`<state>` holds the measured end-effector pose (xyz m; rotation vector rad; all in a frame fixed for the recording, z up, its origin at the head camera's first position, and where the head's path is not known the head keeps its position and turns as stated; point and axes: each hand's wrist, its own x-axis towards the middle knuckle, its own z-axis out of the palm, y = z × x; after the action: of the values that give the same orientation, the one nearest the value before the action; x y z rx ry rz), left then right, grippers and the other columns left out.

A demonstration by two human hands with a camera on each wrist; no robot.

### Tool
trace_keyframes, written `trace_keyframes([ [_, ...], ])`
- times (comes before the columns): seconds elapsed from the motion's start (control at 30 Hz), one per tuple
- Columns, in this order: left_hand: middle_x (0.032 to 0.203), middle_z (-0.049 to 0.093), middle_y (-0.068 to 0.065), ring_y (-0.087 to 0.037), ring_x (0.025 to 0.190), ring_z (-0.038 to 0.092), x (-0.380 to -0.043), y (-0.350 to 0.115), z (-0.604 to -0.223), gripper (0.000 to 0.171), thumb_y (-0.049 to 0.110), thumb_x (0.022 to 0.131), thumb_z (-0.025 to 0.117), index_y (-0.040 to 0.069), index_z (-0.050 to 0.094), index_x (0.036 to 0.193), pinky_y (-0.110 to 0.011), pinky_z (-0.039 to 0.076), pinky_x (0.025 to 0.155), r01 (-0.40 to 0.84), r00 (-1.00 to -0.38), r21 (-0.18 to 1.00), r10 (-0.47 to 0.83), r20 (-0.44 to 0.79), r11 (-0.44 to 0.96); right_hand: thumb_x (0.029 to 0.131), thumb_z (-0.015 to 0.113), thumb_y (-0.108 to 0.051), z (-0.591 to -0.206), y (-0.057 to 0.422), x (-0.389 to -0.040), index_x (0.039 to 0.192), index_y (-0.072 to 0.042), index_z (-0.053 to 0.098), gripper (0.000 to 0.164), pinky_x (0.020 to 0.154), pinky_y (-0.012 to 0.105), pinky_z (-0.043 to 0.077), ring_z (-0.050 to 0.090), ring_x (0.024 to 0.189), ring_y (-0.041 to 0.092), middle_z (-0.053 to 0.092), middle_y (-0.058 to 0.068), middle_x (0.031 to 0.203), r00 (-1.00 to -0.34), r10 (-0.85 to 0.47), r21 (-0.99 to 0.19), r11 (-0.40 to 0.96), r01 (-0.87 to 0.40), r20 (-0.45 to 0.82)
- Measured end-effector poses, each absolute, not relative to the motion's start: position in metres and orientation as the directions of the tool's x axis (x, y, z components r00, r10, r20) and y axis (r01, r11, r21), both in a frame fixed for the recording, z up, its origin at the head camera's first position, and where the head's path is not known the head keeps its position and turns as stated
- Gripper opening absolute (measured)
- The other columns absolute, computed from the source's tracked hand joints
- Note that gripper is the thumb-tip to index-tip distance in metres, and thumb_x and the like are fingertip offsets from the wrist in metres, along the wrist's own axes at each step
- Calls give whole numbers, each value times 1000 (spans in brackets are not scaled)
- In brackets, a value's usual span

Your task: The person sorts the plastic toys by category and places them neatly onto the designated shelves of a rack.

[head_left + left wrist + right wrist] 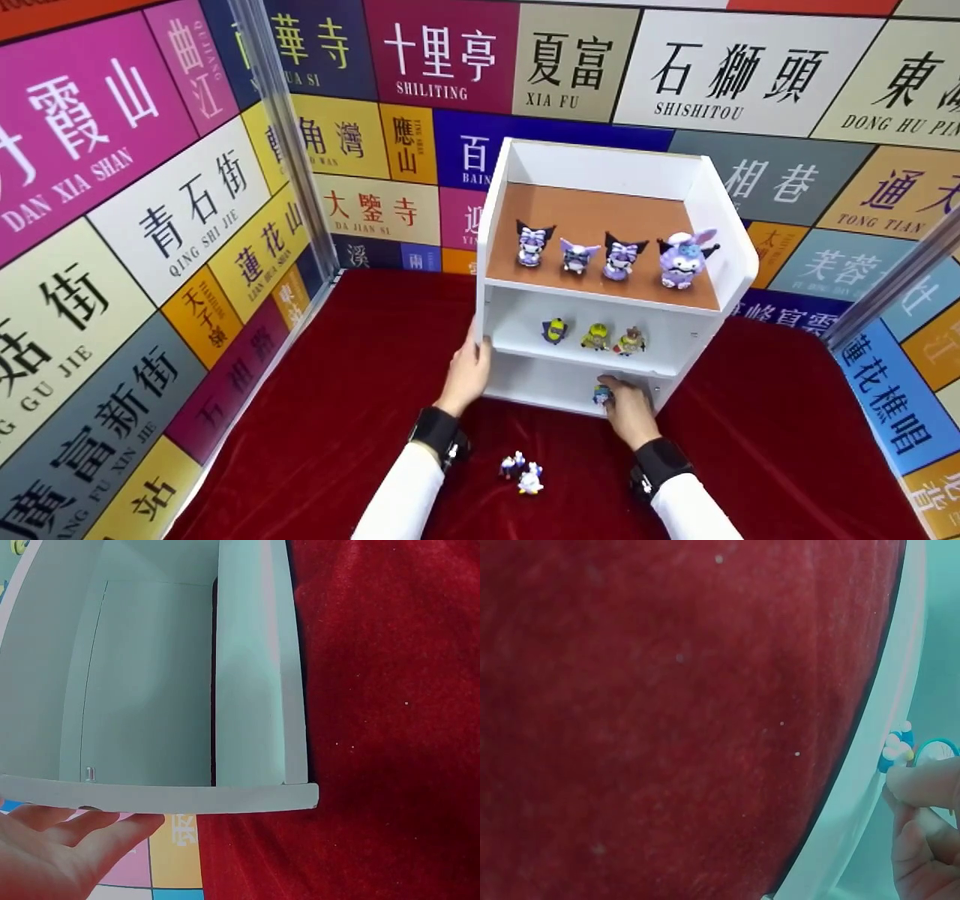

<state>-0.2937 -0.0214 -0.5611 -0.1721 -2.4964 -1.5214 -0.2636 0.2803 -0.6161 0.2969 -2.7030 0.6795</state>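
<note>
A white three-tier shelf (735, 247) stands upright on the red cloth. My left hand (467, 373) rests against the outside of its left side panel; in the left wrist view the fingers (120, 836) lie fairly straight along that panel. At the right end of the bottom tier, my right hand (631, 411) pinches a small blue-and-white figurine (601, 395) between thumb and fingers. The right wrist view has this figurine (897, 748) close by the shelf's front edge, with part of it hidden by the thumb.
Purple-and-white figurines (618, 257) line the brown top tier. The middle tier bears three yellow figurines (596, 337). On the red cloth (360, 375) in front lie small white-and-blue figurines (529, 478). Sign-covered walls (562, 60) enclose the area.
</note>
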Motion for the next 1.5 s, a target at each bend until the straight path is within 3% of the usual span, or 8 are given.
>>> trace_keyframes([
  [0.43, 145, 55, -22, -30, 89, 67, -294, -21, -560, 56, 25, 106, 40, 18, 27, 160, -48, 58, 80, 209, -971, 862, -5, 238, 462, 70, 66, 14, -596, 278, -252, 124, 8, 62, 55, 82, 61, 51, 65, 96, 51, 69, 34, 107, -935, -43, -420, 885, -199, 353],
  [0.63, 144, 56, -23, -30, 84, 66, -296, -20, -558, 57, 25, 106, 41, 18, 26, 160, -48, 58, 78, 217, -969, 861, -3, 246, 460, 73, 69, 11, -576, 259, -241, 107, 9, 66, 34, 72, 58, 52, 65, 84, 47, 67, 29, 94, -839, -36, -382, 879, -285, 543],
  [0.77, 147, 53, -21, -28, 85, 66, -296, -19, -558, 57, 26, 106, 40, 18, 25, 161, -48, 58, 81, 218, -969, 858, 0, 246, 465, 79, 69, 7, -571, 239, -229, 90, 1, 69, 12, 59, 41, 55, 64, 69, 28, 65, 15, 82, -793, -85, -390, 836, -387, 603],
  [0.87, 148, 52, -22, -33, 89, 68, -294, -20, -559, 57, 25, 106, 40, 17, 26, 160, -51, 57, 84, 216, -970, 860, -2, 245, 463, 83, 72, 0, -576, 222, -217, 82, -5, 70, 5, 58, 28, 54, 60, 66, 15, 65, 5, 77, -824, -161, -419, 798, -433, 544],
  [1.03, 144, 56, -21, -36, 112, 67, -294, -21, -561, 55, 25, 105, 42, 17, 31, 159, -54, 55, 92, 217, -966, 854, -22, 258, 474, 86, 77, -22, -592, 199, -198, 87, -12, 72, 12, 64, 24, 51, 57, 70, 6, 65, -3, 80, -863, -321, -459, 744, -485, 391],
  [1.2, 144, 56, -22, -35, 105, 69, -295, -20, -562, 56, 26, 106, 41, 19, 29, 160, -54, 56, 89, 223, -966, 859, -17, 260, 462, 82, 80, -39, -613, 187, -181, 91, -12, 72, 30, 64, 24, 51, 59, 72, 8, 65, -1, 83, -854, -429, -488, 701, -520, 295],
  [1.33, 147, 53, -21, -36, 107, 68, -295, -20, -563, 56, 26, 106, 41, 20, 28, 160, -53, 56, 91, 216, -969, 864, -11, 248, 455, 77, 83, -41, -624, 183, -173, 92, -11, 72, 35, 68, 30, 56, 65, 77, 14, 67, -1, 88, -848, -470, -476, 704, -527, 245],
  [1.5, 150, 50, -20, -34, 103, 69, -295, -21, -561, 56, 26, 107, 39, 21, 25, 161, -51, 57, 90, 218, -970, 868, -2, 245, 446, 77, 85, -32, -625, 182, -171, 95, -8, 71, 32, 71, 31, 57, 67, 80, 16, 68, 0, 91, -845, -486, -501, 687, -527, 223],
])
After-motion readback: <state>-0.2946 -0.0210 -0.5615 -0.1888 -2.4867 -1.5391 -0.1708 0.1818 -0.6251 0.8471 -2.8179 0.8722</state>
